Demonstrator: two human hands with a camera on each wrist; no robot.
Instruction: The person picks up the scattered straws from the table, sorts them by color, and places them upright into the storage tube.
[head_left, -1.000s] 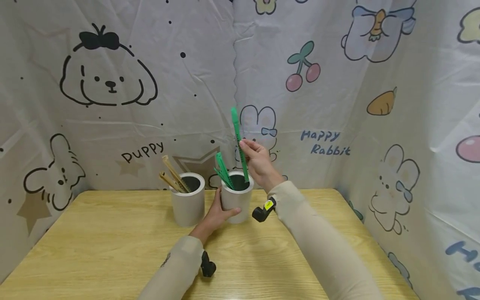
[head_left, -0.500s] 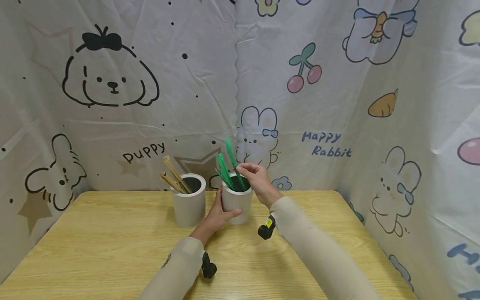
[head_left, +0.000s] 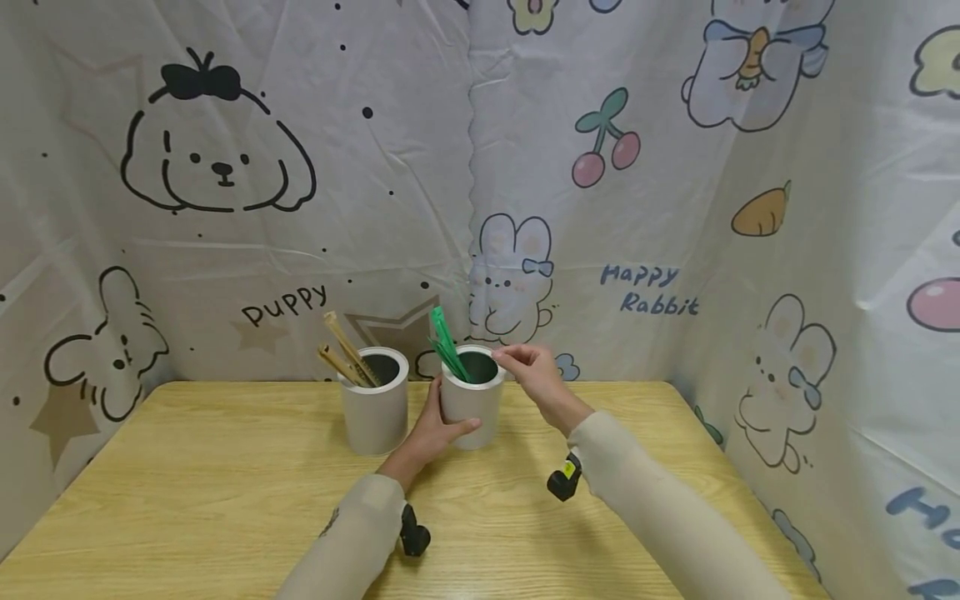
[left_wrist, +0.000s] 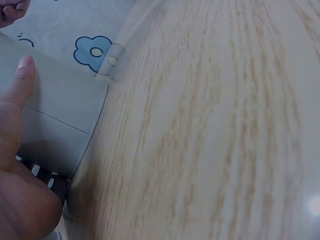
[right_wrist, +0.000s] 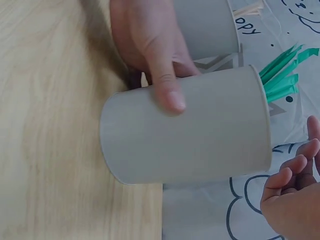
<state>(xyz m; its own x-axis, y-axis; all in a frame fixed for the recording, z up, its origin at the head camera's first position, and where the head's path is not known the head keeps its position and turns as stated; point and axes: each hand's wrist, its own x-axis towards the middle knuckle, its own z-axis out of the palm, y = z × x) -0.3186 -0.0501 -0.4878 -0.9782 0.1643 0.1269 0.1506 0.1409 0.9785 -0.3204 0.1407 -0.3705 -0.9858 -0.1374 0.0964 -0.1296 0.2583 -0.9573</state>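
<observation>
My left hand (head_left: 429, 435) grips the right-hand white cup (head_left: 489, 404) from its left side, thumb across the front. That cup stands upright on the table. Several thin green wrapped sticks (head_left: 447, 346) lean in it, their tops out over the left of the rim. My right hand (head_left: 543, 385) is just right of the rim. In the right wrist view its loosely curled fingers (right_wrist: 280, 180) hold nothing and are apart from the cup. The left wrist view has the left thumb (left_wrist: 22, 82) lying along the cup's wall.
A second white cup (head_left: 369, 425) with several tan sticks (head_left: 345, 350) stands close on the left, beside my left hand. Both cups are near the far edge of the wooden table (head_left: 225, 483). A printed cloth (head_left: 390, 233) hangs behind and at the sides.
The right hand lowered a green stick into the right-hand cup, let go of it, and moved to the right of the rim. My left hand stayed around the cup.
</observation>
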